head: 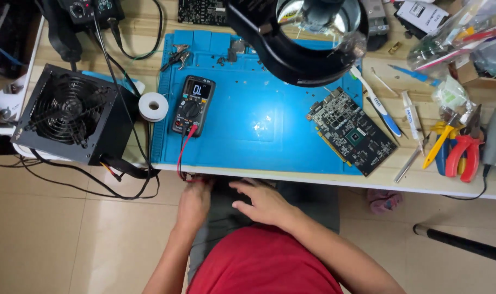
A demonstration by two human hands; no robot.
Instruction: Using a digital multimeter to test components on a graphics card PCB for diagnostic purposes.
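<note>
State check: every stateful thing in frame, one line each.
Multimeter: screen lit, red and black leads plugged in, flat on the blue mat.
Magnifier lamp: lit, over the mat.
Circuit board: bare, flat on the mat's right edge.
Power supply: fan side up, cables trailing off the desk.
Left hand: at the leads below the desk edge.
Right hand: open, empty.

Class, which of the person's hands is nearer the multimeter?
Left. The left hand is just below the multimeter, at its leads; the right hand lies further right.
</note>
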